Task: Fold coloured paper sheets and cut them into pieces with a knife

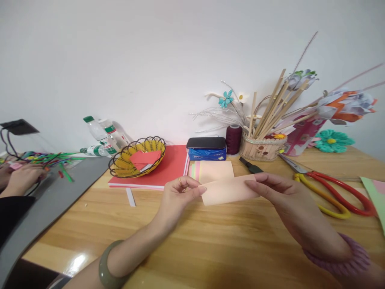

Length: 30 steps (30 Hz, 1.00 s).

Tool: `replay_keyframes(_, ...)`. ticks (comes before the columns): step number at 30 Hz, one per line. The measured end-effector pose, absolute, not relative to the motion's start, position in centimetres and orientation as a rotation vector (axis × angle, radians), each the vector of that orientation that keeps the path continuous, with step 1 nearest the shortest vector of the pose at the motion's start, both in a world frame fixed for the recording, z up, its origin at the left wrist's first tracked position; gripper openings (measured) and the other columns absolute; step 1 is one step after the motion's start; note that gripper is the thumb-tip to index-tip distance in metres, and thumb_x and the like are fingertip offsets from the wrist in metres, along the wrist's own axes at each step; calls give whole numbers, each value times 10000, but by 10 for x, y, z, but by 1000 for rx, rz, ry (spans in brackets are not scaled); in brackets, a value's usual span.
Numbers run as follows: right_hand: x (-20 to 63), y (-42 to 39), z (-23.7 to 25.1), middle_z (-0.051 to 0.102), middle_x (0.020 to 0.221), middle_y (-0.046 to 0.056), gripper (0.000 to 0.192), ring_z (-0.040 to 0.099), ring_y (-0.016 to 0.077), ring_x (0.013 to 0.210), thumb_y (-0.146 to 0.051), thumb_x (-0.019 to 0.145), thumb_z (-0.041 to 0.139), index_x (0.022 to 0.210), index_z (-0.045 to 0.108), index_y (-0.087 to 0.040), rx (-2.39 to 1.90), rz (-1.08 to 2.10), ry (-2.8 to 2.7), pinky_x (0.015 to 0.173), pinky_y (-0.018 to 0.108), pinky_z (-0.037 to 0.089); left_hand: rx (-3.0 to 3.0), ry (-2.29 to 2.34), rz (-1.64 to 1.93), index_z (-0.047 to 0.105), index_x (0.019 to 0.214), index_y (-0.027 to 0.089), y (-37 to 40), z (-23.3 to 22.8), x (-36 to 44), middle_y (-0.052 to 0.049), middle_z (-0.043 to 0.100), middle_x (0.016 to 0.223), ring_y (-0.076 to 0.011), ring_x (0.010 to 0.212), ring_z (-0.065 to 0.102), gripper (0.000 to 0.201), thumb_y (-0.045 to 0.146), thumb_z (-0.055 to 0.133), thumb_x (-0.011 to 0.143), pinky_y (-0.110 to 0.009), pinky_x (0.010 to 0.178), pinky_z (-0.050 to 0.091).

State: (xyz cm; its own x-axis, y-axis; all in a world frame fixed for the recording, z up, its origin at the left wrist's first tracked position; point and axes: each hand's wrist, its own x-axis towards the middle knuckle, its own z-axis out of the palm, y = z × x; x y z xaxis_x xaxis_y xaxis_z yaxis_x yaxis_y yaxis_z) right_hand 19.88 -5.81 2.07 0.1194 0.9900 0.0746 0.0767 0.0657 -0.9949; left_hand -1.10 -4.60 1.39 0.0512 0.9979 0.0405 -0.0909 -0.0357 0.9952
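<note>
A pale peach strip of paper point(230, 192) is held up above the wooden table between my two hands. My left hand point(180, 196) pinches its left end between thumb and fingers. At the other end, my right hand point(275, 190) grips the paper the same way, closed on its upper right corner. Behind the strip lies a stack of coloured paper sheets point(215, 170), peach on top with green and yellow edges showing. Scissors point(331, 190) with red and yellow handles rest beyond my right hand.
Red paper sheets point(174, 160) carry a yellow woven basket point(120, 164) with red paper pieces. A phone point(206, 143) tops a blue tissue pack point(207, 154) beside maroon thread point(234, 138). A stick-filled holder point(260, 149) stands right. Another person's hand point(24, 180) is far left.
</note>
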Motion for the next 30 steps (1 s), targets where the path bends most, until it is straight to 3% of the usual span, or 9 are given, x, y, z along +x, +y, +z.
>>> replay_keyframes(10,203,-56,20,692,833,13,303,608,193,816,-519,656,666,779,695,-244,-1339,1004,-1308,720,285,467,1200,1088,1238,634,611,153,-49,12,-11,26,601,605,-81,594,503,152,252,748,621,-190,610,399)
replay_keyframes(18,209,-44,2,669,780,16,336,574,176,718,-537,724,573,765,656,-215,-1442,1009,-1504,635,274,428,1200,1198,1041,589,585,143,-46,-2,-6,18,567,560,-90,525,467,162,255,705,581,-208,544,341)
replay_keyframes(24,201,-50,-10,644,702,13,238,558,180,661,-395,765,505,701,637,-207,-1522,933,-1842,588,289,393,1539,1395,734,579,558,169,-56,-16,-19,12,570,588,-144,608,504,52,174,611,598,-231,564,326)
replay_keyframes(30,189,-58,-17,594,716,26,140,520,184,679,-260,749,470,667,575,-218,-1616,664,-2059,615,307,358,2048,1578,508,584,588,193,-70,-8,-25,-4,574,683,-193,740,502,78,147,585,652,-263,608,318)
